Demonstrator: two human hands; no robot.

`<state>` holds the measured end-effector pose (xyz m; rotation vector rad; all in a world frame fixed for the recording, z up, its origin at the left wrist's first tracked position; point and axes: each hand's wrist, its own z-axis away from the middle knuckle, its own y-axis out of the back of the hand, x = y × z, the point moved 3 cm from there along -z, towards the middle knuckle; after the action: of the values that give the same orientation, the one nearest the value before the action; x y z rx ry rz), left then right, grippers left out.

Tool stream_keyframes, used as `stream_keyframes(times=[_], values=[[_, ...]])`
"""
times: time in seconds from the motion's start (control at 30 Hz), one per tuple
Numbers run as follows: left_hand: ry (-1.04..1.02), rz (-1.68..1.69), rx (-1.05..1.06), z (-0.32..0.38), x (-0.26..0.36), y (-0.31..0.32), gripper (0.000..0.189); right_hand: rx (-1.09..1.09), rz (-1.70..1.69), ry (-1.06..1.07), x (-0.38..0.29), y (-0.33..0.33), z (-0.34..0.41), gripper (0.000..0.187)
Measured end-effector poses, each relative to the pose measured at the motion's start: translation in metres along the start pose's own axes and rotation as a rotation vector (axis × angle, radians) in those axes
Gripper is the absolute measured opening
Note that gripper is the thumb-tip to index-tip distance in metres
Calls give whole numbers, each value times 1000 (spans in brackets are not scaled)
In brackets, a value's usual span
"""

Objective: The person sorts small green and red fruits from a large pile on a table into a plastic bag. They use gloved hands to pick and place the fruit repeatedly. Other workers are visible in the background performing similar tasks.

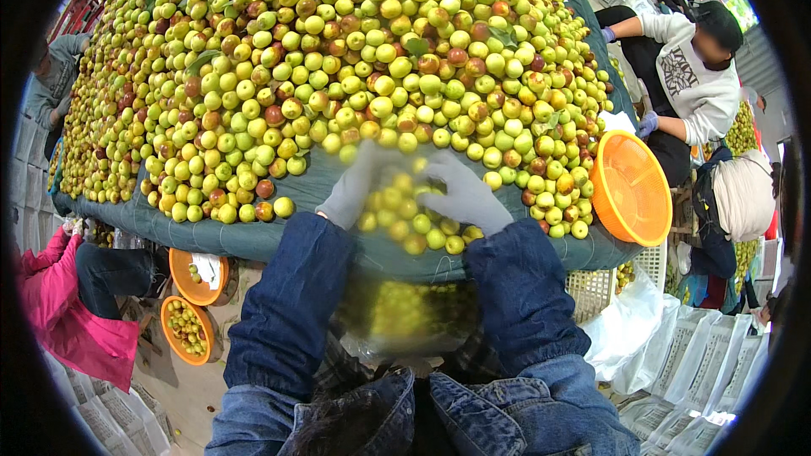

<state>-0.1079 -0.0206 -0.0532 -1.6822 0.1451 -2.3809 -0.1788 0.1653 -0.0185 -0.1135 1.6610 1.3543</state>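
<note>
A large heap of green and red-brown jujubes [380,50] covers the padded dark green cloth [222,237] in front of me. At its near edge, a small blurred group of jujubes [405,215] lies between my gloved hands. My left hand [351,193], blurred and edge-on, is at the left of this group; its fingertips reach the heap. My right hand [466,193] curves over the right side with thumb and fingers apart, nothing clearly gripped. Below the cloth edge, between my forearms, more jujubes [405,310] show blurred in a container whose shape is unclear.
An orange plastic basket [633,190] leans at the table's right edge. Two orange basins [197,294] [187,354] stand on the floor at left. White plastic bags [627,329] and a crate [589,291] are at right. Co-workers sit on both sides, one in pink [82,310].
</note>
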Motion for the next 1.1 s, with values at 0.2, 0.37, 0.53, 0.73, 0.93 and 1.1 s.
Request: stream_keyframes(times=[0.2, 0.37, 0.53, 0.73, 0.93, 1.1], values=[[-370, -351, 413, 2, 8, 10, 57, 507, 348, 111, 4, 2, -29, 48], [-143, -235, 329, -4, 3, 11, 68, 287, 303, 22, 0, -5, -41, 55], [-133, -96, 505, 16, 5, 25, 76, 135, 580, 79, -14, -15, -29, 44], [-423, -494, 740, 23, 12, 67, 57, -87, 488, -15, -29, -40, -38, 36], [-89, 172, 556, 15, -2, 67, 79, 175, 249, 31, -39, 16, -81, 26], [-230, 123, 490, 12, 10, 61, 84, 49, 487, 167, -48, -15, -120, 36]])
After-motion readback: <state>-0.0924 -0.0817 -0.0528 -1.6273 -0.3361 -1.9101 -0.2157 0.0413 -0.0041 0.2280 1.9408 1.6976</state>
